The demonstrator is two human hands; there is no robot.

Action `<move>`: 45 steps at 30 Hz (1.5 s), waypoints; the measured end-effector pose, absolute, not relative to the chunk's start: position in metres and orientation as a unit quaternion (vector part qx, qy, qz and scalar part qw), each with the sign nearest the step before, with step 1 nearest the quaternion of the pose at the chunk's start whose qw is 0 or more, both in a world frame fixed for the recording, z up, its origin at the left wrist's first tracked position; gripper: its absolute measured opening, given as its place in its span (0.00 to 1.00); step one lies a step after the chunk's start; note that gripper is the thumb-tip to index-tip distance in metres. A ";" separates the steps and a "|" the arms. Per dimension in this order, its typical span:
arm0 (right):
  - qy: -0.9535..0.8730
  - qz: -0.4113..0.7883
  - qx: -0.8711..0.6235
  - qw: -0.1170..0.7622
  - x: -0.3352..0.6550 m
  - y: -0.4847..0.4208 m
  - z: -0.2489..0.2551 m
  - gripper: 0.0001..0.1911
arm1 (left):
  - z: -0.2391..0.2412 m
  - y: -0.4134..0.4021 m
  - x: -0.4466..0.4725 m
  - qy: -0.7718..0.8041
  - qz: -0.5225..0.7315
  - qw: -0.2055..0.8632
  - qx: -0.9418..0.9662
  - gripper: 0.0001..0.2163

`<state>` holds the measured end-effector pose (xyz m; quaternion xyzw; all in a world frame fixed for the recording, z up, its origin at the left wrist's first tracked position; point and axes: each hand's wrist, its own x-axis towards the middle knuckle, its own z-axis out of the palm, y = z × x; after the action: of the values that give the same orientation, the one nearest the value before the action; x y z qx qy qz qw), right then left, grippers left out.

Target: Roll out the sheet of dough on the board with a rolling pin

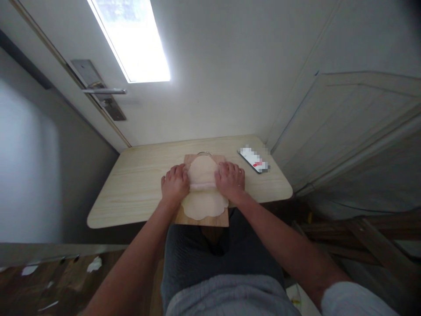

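A flat, pale sheet of dough [204, 205] with a wavy edge lies on a wooden cutting board [224, 219]. Across the dough runs a light-coloured rolling pin [203, 186]. My left hand [175, 182] is closed over its left end, and my right hand [230, 178] over its right end. The pin's ends are hidden under my fingers. Dough shows both beyond the pin and on the side nearer me. At the board's far edge is a metal loop handle [205, 153].
The board rests on a light wood-grain table [131, 184] and juts past its front edge. A phone [252, 159] lies on the table's right side. Behind stands a white door with a metal handle [105, 91]. Wooden beams [342, 237] are low on the right.
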<state>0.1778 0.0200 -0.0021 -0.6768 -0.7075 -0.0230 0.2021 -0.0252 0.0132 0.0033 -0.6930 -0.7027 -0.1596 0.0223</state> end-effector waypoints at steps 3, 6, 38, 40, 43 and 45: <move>-0.711 -0.026 -0.672 0.207 0.178 0.003 -0.003 0.19 | 0.000 -0.001 -0.024 -0.705 -0.163 0.032 -0.689 0.22; -0.717 -0.028 -0.665 0.210 0.178 -0.014 -0.006 0.20 | -0.001 -0.017 -0.021 -0.711 -0.166 0.045 -0.682 0.22; -0.780 0.027 -0.567 0.263 0.202 -0.040 -0.008 0.12 | 0.003 -0.053 -0.028 -0.602 -0.208 0.027 -0.770 0.13; -0.788 0.021 -0.549 0.277 0.212 -0.031 -0.008 0.12 | 0.003 -0.049 -0.025 -0.593 -0.218 0.032 -0.774 0.13; -0.785 0.009 -0.548 0.290 0.222 -0.026 -0.010 0.11 | 0.001 -0.047 -0.017 -0.595 -0.221 0.034 -0.772 0.13; -0.773 0.002 -0.563 0.292 0.224 -0.030 -0.013 0.11 | -0.003 -0.051 -0.009 -0.609 -0.220 0.037 -0.761 0.14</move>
<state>0.2235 -0.0297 -0.0132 -0.5635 -0.7727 0.0025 0.2923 -0.0089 -0.0506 -0.0030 -0.7611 -0.6092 -0.2196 0.0372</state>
